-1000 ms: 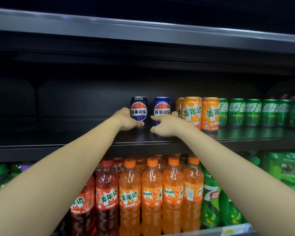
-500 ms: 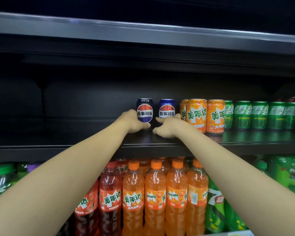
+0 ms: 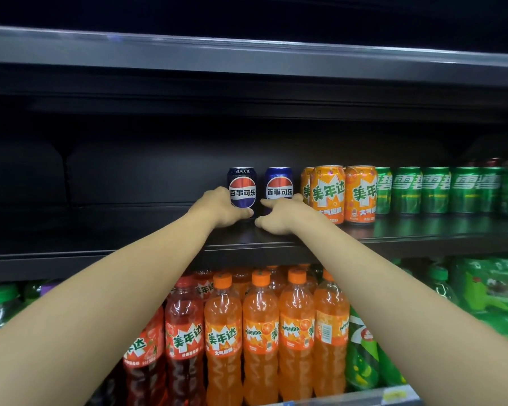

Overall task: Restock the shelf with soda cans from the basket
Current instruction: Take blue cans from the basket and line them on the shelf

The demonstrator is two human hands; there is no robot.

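Two Pepsi cans stand upright side by side on the dark middle shelf. My left hand grips the dark navy can low down, thumb across its front. My right hand holds the base of the blue can, index finger stretched across its front. Both arms reach up from below. The basket is out of view.
Orange Mirinda cans and green Sprite cans fill the shelf right of the blue can. The shelf left of the navy can is bare. An upper shelf edge runs overhead. Orange, red and green bottles stand on the shelf below.
The view has shifted slightly; both hands stay on their cans at the same spot on the shelf, with the cans standing side by side as before.
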